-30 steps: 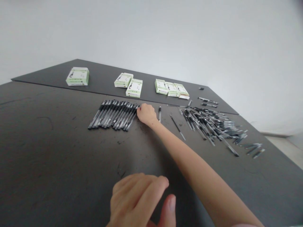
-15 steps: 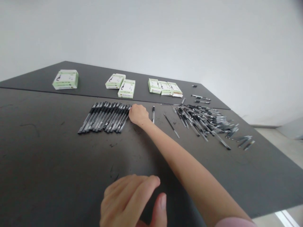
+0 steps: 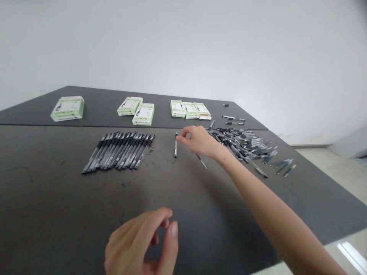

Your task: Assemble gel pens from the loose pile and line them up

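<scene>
My right hand is stretched out over the middle of the table, fingers apart and nothing held. Its tips are right at a single black-capped clear pen; whether they touch it I cannot tell. Beneath this hand a thin dark pen or refill is partly hidden. Close to the camera, my left hand hovers with bent fingers and the thumb apart, empty. Left of centre, a neat row of black and clear pens lies side by side, slanted.
A loose heap of pens spreads over the table's right side, with short pieces at its edge. Green-white boxes stand farther back: a left one, a middle pair and a right group. A pale wall rises behind.
My right hand has left the row's right end and moved right to the single pen, its fingers opening. The whole view has shifted slightly. My left hand stays low and near.
</scene>
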Tool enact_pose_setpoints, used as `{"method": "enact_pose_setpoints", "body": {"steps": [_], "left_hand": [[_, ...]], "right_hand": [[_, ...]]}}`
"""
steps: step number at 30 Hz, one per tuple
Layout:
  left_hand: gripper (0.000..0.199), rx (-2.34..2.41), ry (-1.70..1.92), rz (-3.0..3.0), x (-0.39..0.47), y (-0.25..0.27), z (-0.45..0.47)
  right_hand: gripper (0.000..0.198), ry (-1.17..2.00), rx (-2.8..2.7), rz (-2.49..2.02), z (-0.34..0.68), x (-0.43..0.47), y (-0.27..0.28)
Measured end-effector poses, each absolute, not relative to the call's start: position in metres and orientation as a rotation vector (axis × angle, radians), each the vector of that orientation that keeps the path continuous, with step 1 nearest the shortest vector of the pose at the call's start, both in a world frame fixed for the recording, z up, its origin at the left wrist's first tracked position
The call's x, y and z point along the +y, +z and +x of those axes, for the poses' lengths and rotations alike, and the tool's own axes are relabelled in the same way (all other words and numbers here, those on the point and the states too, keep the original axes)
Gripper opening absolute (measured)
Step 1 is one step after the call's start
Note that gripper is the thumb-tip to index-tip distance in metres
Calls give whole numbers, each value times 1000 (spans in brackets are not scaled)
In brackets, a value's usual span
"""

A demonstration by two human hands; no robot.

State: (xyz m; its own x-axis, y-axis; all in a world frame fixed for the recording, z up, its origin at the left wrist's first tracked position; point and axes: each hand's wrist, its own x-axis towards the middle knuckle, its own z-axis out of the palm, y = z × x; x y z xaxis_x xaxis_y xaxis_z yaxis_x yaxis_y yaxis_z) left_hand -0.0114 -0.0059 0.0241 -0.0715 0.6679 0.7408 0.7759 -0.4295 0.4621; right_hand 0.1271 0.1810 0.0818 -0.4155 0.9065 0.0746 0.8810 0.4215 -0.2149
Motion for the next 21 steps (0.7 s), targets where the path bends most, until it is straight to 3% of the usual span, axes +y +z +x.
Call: {"method": "enact_pose_setpoints", "body": {"steps": [5,9,14,18,21], "left_hand": [[12,-1992,-887,-2012,20,31,-17],[32,-2304,-165,-1957,54,52,-11],[45,-2265,62,-2051,109,60,0],[32,-2294,249,-2087,145,53,7],[34,-2285,324,-2112,161,50,14]], "right_hand": [[38,226,-2511,-1887,185,173,57],[41,277,-2498,-1932,178,178,47],[40,411,-2535,-1924,167,190,47],[31,477,-2588,-1882,167,189,43],[30,486,-2605,-1862,166,183,43]]}}
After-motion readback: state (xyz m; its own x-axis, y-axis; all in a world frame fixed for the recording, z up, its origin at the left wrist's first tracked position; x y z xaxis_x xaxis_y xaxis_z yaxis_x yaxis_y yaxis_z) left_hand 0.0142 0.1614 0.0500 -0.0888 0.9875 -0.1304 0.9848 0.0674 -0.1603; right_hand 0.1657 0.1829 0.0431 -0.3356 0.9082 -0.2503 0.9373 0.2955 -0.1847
